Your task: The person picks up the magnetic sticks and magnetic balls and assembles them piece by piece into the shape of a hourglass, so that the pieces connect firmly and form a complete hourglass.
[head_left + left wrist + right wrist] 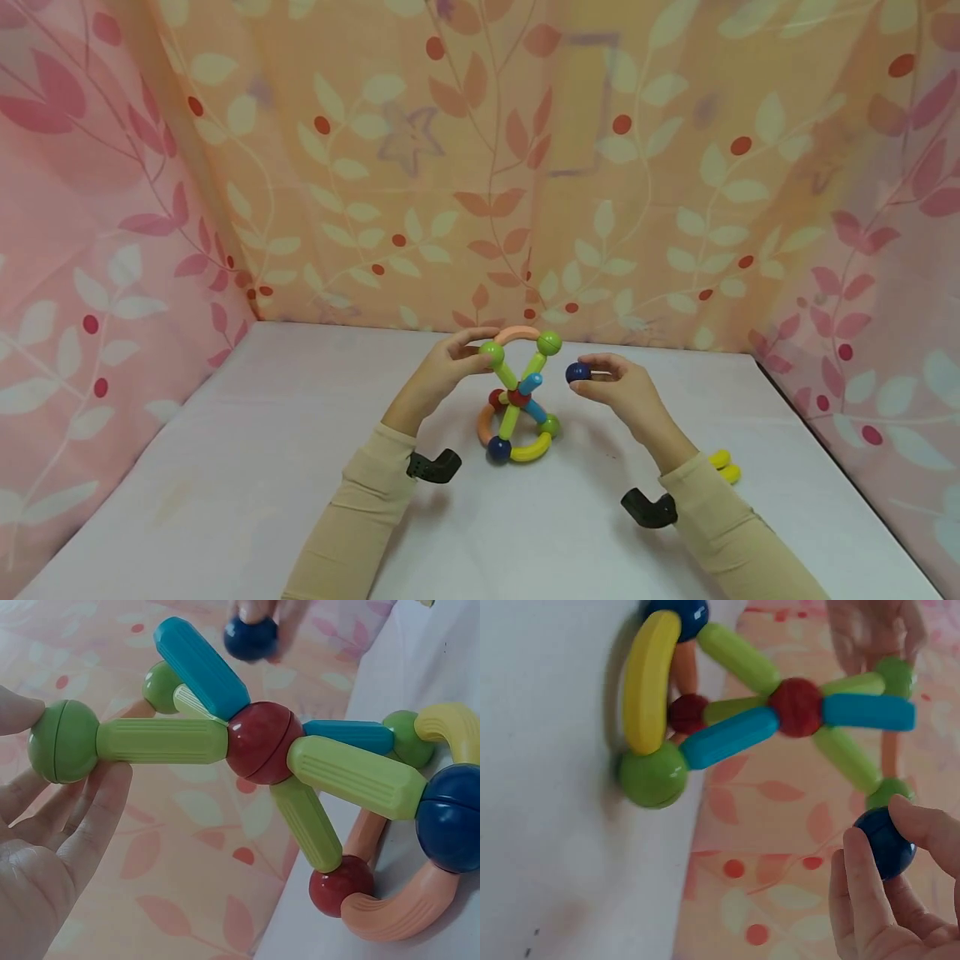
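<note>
Right hand [626, 390] pinching blue ball [577, 372] — beside toy structure [517, 400].

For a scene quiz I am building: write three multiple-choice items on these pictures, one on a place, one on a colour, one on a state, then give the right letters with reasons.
1. Where does the toy structure stand?
A. on the white table
B. on the floor
C. in a box

2. What colour is the loose ball in the right hand?
A. yellow
B. dark blue
C. orange

3. How does the left hand meet the structure?
A. it lies flat on the table, apart from it
B. it pinches a green ball at the top
C. it holds the red centre ball

Answers:
1 A: the head view shows its curved base pieces resting on the white table.
2 B: the right wrist view shows a dark blue ball between the fingertips.
3 B: the left wrist view shows thumb and fingers on the green ball.
</note>
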Tool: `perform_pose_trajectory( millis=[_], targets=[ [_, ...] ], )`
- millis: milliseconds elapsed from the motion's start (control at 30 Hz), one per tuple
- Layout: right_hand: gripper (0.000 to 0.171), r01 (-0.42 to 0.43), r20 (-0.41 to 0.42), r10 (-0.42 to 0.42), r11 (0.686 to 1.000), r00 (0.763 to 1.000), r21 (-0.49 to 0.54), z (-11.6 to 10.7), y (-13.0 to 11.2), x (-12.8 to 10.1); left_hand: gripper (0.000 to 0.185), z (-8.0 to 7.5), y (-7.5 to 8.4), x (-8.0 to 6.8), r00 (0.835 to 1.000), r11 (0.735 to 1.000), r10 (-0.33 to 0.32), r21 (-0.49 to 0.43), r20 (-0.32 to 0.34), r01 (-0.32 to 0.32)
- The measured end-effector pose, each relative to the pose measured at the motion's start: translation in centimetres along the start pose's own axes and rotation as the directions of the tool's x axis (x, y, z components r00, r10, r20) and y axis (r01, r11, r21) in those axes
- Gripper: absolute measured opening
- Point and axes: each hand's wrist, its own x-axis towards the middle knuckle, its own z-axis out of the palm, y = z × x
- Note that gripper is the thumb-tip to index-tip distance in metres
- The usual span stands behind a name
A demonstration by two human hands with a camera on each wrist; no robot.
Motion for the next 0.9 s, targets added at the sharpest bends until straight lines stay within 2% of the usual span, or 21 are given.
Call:
perform_pose_trajectory(
  millis=[200, 400, 800, 900],
  targets=[
    [0.053, 0.097, -0.066, -0.100, 0.994, 0.993, -0.044, 0.6, -2.1, -2.2, 0.045, -0.1, 0.1, -0.1, 1.000, 1.000, -0.006, -0.001, -0.003, 0.006],
    [0.050, 0.210, -0.060, -0.213, 0.976, 0.975, -0.052, 1.6, -3.4, -2.8, 0.043, -0.2, 0.3, -0.1, 1.000, 1.000, -0.019, 0.003, -0.021, 0.019],
    [0.046, 0.240, -0.010, -0.243, 0.963, 0.970, -0.121, 3.0, -4.1, -2.6, 0.045, 0.1, 0.1, -0.2, 1.000, 1.000, -0.004, 0.006, -0.012, 0.004],
    [0.046, 0.269, -0.008, -0.272, 0.954, 0.962, -0.136, 3.2, -4.3, -2.6, 0.045, 0.0, 0.0, -0.1, 1.000, 1.000, 0.011, 0.012, -0.008, -0.011]
  ],
)
